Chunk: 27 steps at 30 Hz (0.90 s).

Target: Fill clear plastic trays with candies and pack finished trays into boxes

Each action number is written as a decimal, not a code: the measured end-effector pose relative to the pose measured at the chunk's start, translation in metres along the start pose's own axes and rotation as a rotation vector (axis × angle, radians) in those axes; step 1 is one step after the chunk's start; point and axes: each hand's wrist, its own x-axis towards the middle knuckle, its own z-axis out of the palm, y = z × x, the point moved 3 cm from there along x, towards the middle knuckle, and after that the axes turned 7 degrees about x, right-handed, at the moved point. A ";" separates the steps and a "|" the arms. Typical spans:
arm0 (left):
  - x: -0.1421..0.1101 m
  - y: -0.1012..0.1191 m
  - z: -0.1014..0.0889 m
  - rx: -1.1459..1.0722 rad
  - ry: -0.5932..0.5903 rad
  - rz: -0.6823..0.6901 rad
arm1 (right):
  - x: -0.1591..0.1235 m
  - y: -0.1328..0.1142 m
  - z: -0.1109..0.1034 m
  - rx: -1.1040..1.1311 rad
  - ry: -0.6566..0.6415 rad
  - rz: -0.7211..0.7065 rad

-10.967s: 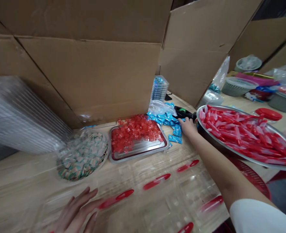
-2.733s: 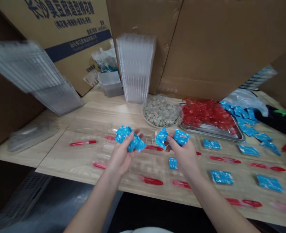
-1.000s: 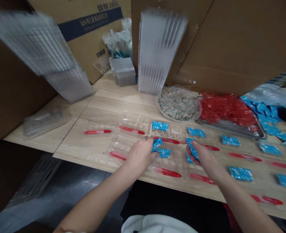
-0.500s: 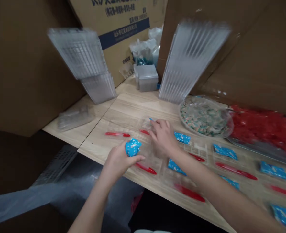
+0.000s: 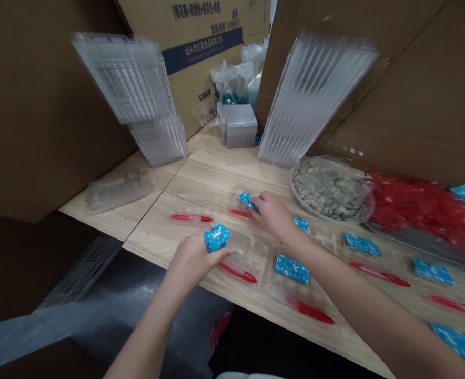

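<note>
My left hand (image 5: 195, 258) is closed around blue dotted packets (image 5: 217, 238) that stick out above the thumb; how many is hidden. Farther forward, my right hand (image 5: 274, 213) touches a single blue packet (image 5: 246, 199) with its fingertips, over a clear plastic tray that also holds a red plastic piece (image 5: 240, 212). Below my left hand, another red piece (image 5: 238, 272) lies in a clear tray, and one more red piece (image 5: 191, 218) rests in the tray beyond it. To the right, a blue packet (image 5: 292, 269) sits in a tray above a red piece (image 5: 310, 310).
Tall stacks of clear trays stand at the left (image 5: 128, 84) and right (image 5: 315, 100) by cardboard walls. A round tub of small packets (image 5: 331, 189) stands beside a heap of red pieces (image 5: 425, 210). Filled trays run along the right; the table's front edge is close.
The packet at my right hand now lies in plain view over the tray, and the hand has shifted slightly right. My left hand stays nearly still with its packets.
</note>
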 end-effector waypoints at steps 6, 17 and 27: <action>-0.005 0.002 0.002 -0.021 -0.058 0.066 | 0.008 -0.003 0.007 -0.122 -0.014 -0.087; 0.013 0.017 0.002 -0.031 -0.249 0.222 | -0.044 -0.059 -0.020 0.927 -0.156 -0.047; 0.017 -0.012 -0.006 -0.975 -0.276 -0.146 | -0.046 -0.058 -0.009 1.449 -0.106 0.376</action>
